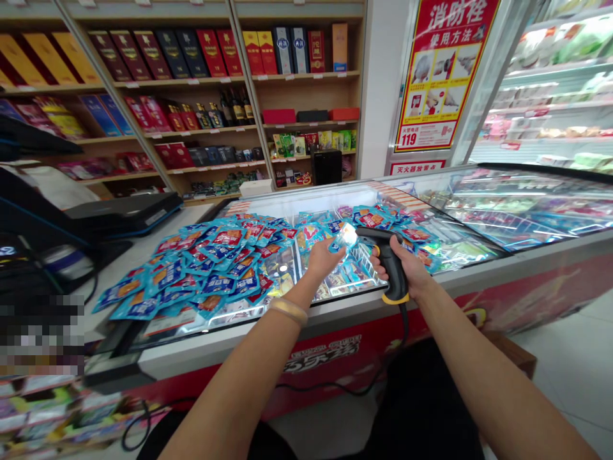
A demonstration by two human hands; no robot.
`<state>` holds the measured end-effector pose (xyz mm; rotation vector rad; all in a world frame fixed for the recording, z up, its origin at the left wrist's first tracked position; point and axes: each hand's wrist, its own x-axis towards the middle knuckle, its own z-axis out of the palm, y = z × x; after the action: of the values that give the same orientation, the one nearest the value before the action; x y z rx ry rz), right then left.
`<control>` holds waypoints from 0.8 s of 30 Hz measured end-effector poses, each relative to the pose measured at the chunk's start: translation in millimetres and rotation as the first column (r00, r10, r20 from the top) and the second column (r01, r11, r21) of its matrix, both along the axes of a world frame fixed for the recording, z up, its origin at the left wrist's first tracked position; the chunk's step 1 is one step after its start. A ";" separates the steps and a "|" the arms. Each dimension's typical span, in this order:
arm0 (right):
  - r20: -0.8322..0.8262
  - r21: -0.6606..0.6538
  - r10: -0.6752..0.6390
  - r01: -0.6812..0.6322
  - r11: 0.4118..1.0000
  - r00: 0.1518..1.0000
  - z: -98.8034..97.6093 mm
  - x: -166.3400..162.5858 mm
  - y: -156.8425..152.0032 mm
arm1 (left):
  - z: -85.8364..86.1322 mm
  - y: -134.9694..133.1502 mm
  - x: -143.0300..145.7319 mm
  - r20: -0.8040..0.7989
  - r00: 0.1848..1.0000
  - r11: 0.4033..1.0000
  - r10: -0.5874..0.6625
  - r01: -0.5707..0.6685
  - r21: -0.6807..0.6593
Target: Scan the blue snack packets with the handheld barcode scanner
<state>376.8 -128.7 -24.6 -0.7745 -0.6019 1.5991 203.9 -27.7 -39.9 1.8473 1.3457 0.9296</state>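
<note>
My left hand [324,260] is closed on a small blue snack packet [343,238], held up over the glass lid of a chest freezer [335,191]. My right hand [401,265] grips a black barcode scanner [387,252] with a yellow base, its head pointing left at the packet, close to touching it. The packet's face is washed out bright by the light on it. A large heap of blue and red snack packets [211,262] covers the freezer lid to the left of my hands. More packets [378,217] lie behind the scanner.
The freezer's red front [335,351] runs along below my arms, and the scanner's cable [335,386] hangs down in front of it. A black till machine [119,214] stands at left. Wooden shelves of boxes and bottles [215,76] fill the back wall. A refrigerated display [555,96] stands at right.
</note>
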 end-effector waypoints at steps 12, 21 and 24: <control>-0.100 0.021 -0.001 0.004 1.000 0.995 4.0 -49.7 8.4 | 43.7 7.2 -85.2 0.077 0.989 0.912 0.126 -0.146 0.383; -0.163 0.029 0.236 -0.235 0.972 0.958 14.5 -161.3 44.7 | 69.6 18.7 -239.7 -0.405 0.750 0.825 0.522 -0.324 0.463; -0.146 0.041 0.255 -0.252 0.967 0.956 11.5 -180.6 52.4 | 60.9 14.4 -251.6 -0.612 0.637 0.883 0.469 -0.341 0.322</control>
<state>196.3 -76.3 -13.0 -0.5708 -0.6270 1.8646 -47.7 -13.3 21.0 2.1737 2.2767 0.5912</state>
